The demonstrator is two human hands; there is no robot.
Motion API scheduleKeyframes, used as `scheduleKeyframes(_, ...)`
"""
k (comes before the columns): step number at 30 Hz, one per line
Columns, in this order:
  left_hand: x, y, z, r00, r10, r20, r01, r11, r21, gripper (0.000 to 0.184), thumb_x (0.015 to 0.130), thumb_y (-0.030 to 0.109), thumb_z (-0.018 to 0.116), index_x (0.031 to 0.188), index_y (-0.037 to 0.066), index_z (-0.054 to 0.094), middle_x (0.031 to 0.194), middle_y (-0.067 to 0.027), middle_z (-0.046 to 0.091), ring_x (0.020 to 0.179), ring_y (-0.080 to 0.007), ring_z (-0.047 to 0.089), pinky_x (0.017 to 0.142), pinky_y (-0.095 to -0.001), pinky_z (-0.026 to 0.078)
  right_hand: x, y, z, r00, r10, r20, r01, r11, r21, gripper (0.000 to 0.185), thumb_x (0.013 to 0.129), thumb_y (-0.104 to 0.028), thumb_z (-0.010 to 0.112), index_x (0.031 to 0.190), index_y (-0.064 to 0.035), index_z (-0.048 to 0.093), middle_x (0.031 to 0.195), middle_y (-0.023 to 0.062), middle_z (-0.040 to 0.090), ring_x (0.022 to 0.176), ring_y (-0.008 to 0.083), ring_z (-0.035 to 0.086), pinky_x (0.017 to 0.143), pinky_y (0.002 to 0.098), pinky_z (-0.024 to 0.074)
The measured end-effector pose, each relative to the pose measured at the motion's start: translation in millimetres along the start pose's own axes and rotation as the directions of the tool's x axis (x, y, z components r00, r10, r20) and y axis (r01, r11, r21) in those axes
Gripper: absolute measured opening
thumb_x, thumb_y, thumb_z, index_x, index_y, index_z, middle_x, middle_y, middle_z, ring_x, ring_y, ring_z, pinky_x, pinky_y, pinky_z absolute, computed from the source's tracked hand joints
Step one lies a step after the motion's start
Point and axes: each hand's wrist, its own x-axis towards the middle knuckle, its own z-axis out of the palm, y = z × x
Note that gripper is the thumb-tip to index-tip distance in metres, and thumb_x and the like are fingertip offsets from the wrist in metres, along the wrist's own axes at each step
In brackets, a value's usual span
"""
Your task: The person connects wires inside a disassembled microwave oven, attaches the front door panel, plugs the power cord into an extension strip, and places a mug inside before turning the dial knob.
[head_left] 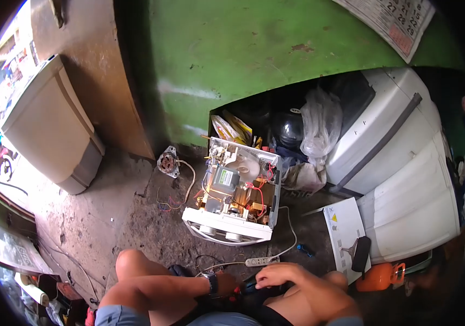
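Low over my lap, my left hand (227,284), with a dark watch (213,283) on its wrist, is closed and in deep shadow. Small red and dark blue bits show by its fingers, too dark to name. My right hand (273,275) is close beside it, its fingers curled at a dark object that I cannot make out. Beyond my knees stands a white microwave oven (227,231) with its cover off. Its two knobs face me, and a transformer-like grey block (223,179), a pale fan housing (245,167) and red wires are exposed.
A white power strip (262,261) lies just ahead of my hands. On the floor are a loose motor (167,162) with wires, a blue tool (305,250), a white panel (341,220) and an orange container (378,276). Large white casings (406,195) stand at right.
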Motion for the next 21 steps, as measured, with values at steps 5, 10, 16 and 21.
scheduleKeyframes(5, 22.4, -10.3, 5.6, 0.992, -0.013, 0.125, 0.019, 0.999, -0.050, 0.040, 0.078, 0.026, 0.074, 0.117, 0.020, 0.067, 0.110, -0.0169, 0.071, 0.100, -0.0411, 0.070, 0.080, -0.0528, 0.057, 35.1, 19.5, 2.5, 0.995, 0.096, 0.010, -0.096, 0.995, 0.009, 0.042, 0.097, -0.048, 0.063, 0.093, -0.0074, 0.072, 0.080, 0.0086, 0.073, 0.078, 0.0262, 0.069, 0.072, 0.0424, 0.0522)
scheduleKeyframes(10, 18.6, -4.6, -31.3, 0.977, 0.073, 0.202, -0.104, 0.984, 0.146, 0.043, 0.072, 0.025, 0.078, 0.113, 0.013, 0.068, 0.111, -0.0170, 0.071, 0.105, -0.0390, 0.070, 0.082, -0.0515, 0.058, 55.8, 45.5, 4.3, 0.984, 0.179, -0.018, -0.180, 0.982, -0.055, 0.042, 0.097, -0.048, 0.063, 0.091, -0.0077, 0.071, 0.075, 0.0080, 0.071, 0.073, 0.0247, 0.068, 0.068, 0.0421, 0.0513)
scheduleKeyframes(16, 23.2, -21.2, 8.0, 0.996, -0.056, -0.075, 0.063, 0.994, 0.088, 0.040, 0.071, 0.024, 0.078, 0.107, 0.008, 0.071, 0.109, -0.0167, 0.071, 0.106, -0.0393, 0.069, 0.079, -0.0526, 0.059, 61.0, 55.2, 7.5, 0.987, 0.162, 0.011, -0.162, 0.986, -0.044, 0.043, 0.097, -0.048, 0.063, 0.088, -0.0064, 0.070, 0.075, 0.0084, 0.070, 0.071, 0.0245, 0.067, 0.066, 0.0419, 0.0508)
scheduleKeyframes(21, 19.6, -16.3, 6.4, 0.996, -0.086, -0.017, 0.087, 0.991, 0.098, 0.040, 0.075, 0.025, 0.076, 0.110, 0.006, 0.070, 0.107, -0.0181, 0.072, 0.103, -0.0395, 0.070, 0.076, -0.0509, 0.059, 52.0, 57.1, 11.8, 0.981, 0.184, -0.053, -0.184, 0.983, 0.021, 0.044, 0.096, -0.049, 0.063, 0.088, -0.0056, 0.072, 0.075, 0.0112, 0.070, 0.074, 0.0277, 0.067, 0.069, 0.0433, 0.0501)
